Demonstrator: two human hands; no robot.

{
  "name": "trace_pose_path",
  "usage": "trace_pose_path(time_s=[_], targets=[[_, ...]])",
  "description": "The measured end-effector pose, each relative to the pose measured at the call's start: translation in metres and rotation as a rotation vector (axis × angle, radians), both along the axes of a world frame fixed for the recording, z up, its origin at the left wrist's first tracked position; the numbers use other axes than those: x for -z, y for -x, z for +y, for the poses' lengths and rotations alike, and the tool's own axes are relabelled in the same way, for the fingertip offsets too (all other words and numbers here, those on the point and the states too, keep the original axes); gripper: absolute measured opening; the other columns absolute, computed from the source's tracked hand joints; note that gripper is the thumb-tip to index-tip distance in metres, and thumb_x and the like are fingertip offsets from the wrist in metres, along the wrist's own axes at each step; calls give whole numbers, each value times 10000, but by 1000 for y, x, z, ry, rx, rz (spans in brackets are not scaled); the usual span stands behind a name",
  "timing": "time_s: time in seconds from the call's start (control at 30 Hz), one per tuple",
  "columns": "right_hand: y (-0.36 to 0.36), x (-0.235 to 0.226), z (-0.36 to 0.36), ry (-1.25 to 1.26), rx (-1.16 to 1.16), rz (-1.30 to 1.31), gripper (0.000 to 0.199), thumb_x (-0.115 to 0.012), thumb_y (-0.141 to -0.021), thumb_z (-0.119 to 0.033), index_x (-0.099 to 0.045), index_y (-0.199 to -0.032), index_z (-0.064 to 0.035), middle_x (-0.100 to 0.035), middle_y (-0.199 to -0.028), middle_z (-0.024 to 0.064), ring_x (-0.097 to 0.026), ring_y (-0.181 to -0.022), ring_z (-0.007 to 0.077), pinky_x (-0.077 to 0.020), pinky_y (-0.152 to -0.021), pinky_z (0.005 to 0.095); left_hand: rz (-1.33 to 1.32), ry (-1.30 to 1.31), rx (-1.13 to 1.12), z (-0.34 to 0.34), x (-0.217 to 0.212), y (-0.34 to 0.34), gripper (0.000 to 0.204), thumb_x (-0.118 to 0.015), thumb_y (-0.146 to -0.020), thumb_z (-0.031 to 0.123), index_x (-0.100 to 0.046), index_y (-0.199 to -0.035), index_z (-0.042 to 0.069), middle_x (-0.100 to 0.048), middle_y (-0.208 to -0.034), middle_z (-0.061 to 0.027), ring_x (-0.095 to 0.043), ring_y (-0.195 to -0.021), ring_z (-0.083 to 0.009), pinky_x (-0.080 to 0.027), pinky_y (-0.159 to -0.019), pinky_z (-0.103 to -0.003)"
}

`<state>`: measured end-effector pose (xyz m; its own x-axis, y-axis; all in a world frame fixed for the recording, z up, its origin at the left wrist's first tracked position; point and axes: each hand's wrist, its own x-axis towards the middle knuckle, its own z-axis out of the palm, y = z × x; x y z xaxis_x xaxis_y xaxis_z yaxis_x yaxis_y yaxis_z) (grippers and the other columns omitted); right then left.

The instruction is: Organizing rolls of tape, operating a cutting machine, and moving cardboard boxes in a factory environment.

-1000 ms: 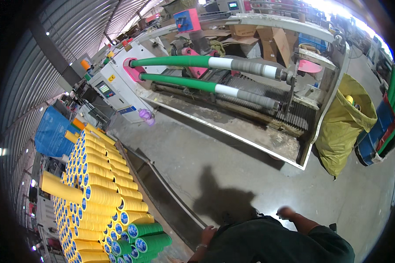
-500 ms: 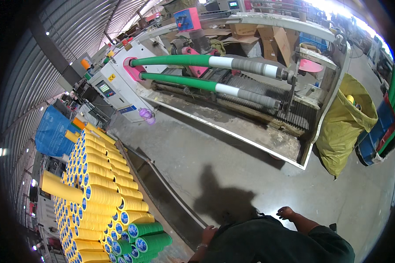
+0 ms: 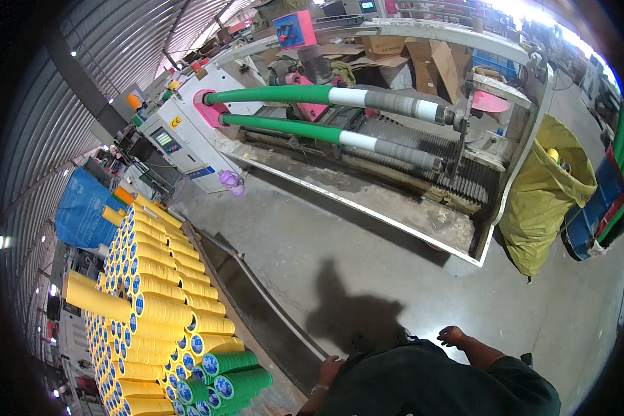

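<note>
My left hand (image 3: 329,368) hangs at my side, fingers loosely curled, holding nothing. It is nearest the metal rail (image 3: 270,298) that runs across the floor beside the stacked rolls. My right hand (image 3: 452,335) is low by my dark green shirt (image 3: 430,385), fingers loosely bent and empty. A stack of several yellow rolls (image 3: 156,277) lies on its side to my left, with a few green rolls (image 3: 239,374) at its near end. Ahead stands a machine (image 3: 187,139) with two long green and white shafts (image 3: 312,97).
A yellow sack (image 3: 541,201) stands at the machine's right end, next to blue crates (image 3: 600,201). Cardboard boxes (image 3: 423,52) sit behind the machine. A blue tarp (image 3: 80,208) hangs at the left. My shadow falls on the grey concrete floor (image 3: 367,312).
</note>
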<state>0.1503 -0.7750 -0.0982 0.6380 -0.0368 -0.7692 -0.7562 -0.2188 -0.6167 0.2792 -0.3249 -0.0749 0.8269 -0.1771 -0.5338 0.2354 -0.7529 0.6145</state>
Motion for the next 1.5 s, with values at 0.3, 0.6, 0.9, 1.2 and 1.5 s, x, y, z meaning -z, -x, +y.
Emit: trace_pose_path(time_s=[0.3, 0.6, 0.9, 1.2, 1.5], targets=[[-12, -25, 12, -33, 214, 186, 346, -649, -729, -162, -538, -1015, -2, -601, -897, 118, -616, -748, 192, -516, -609, 299, 86, 14, -102, 5, -3, 5, 481, -622, -679, 336, -569, -1021, 2, -584, -994, -174, -555, -947, -268, -427, -816, -329], [-11, -28, 13, -49, 220, 202, 350, -664, -713, -167, -545, -1007, -20, -605, -884, 106, -608, -749, 192, -510, -612, 302, 71, 35, -70, 9, 0, 13, 452, -613, -700, 315, -567, -1000, -19, -584, -974, -191, -558, -937, -273, -429, -808, -337], [-8, -37, 12, -33, 180, 194, 342, -647, -727, -157, -542, -1017, -9, -606, -870, 111, -618, -733, 191, -514, -606, 298, 40, 99, -91, 20, 34, 36, 455, -602, -711, 309, -559, -1003, -37, -578, -981, -193, -555, -934, -288, -425, -807, -345], [-2, -20, -6, -5, 92, 188, 358, -655, -718, -179, -543, -1001, 10, -604, -853, 129, -612, -706, 190, -505, -583, 292, -88, 28, 3, 17, 57, 69, 427, -588, -731, 295, -557, -995, -40, -561, -1006, -195, -521, -969, -317, -406, -830, -364], [-17, -30, -17, 14, -166, 70, 256, -573, -770, -118, -559, -1013, -41, -585, -970, 73, -612, -758, 151, -517, -626, 278, 11, 13, -82, 1, 24, 78, 428, -583, -733, 300, -558, -1001, -32, -541, -1049, -193, -497, -1004, -316, -387, -855, -372]])
